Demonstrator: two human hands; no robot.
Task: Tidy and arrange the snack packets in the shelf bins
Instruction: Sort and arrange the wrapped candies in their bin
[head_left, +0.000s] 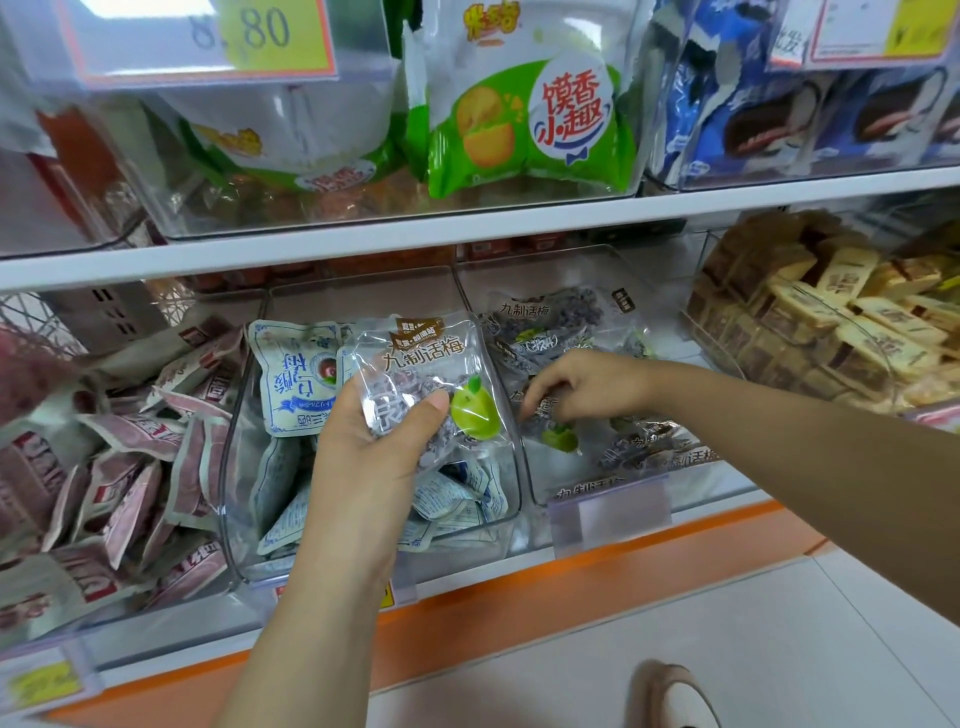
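The left hand (363, 447) and right hand (587, 384) are bare. Back from the fingers, the left forearm (311, 597) and right forearm (779, 431) are bare too, right to the edge of view. Well below the fingers is one shoe (675, 699) with a rounded toe, cream-white upper and tan-beige rim.
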